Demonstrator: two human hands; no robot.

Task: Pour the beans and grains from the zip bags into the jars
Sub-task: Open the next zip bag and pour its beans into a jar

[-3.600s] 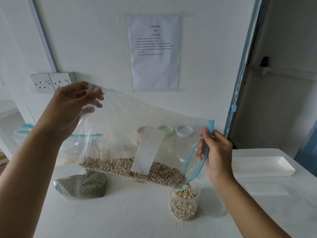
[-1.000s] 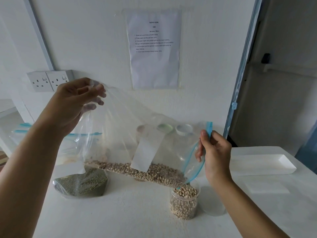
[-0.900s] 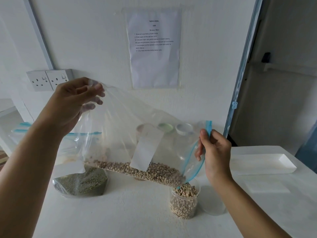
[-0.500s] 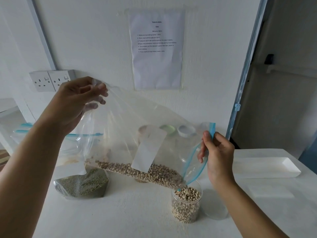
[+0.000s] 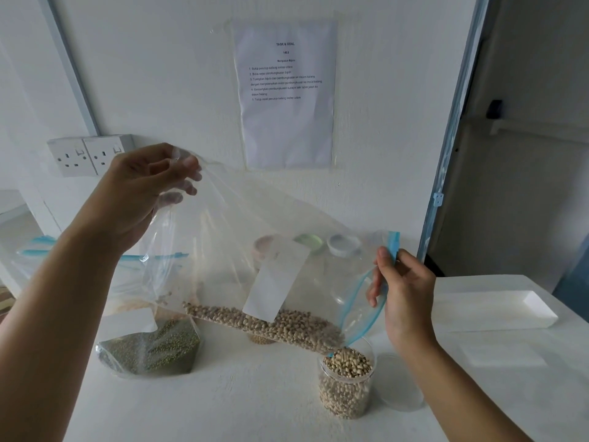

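Observation:
A clear zip bag (image 5: 255, 237) with a blue zipper and a white label hangs tilted over the table. My left hand (image 5: 140, 193) pinches its raised bottom corner. My right hand (image 5: 403, 288) pinches the blue zipper edge at the open mouth. Pale beans (image 5: 267, 323) lie along the bag's lower edge and reach the mouth, which sits right over a clear jar (image 5: 347, 387). The jar is nearly full of the same beans. Its clear lid (image 5: 400, 384) lies on the table to its right.
A zip bag of green grains (image 5: 153, 349) lies at the left, more bags behind it. Three jars with coloured lids (image 5: 307, 242) stand at the wall behind the held bag. A white tray (image 5: 497, 303) lies at the right. A wall socket (image 5: 86, 154) is at the upper left.
Beans have slid down the bag toward the mouth, and the jar has filled higher. Both hands keep their hold almost in place.

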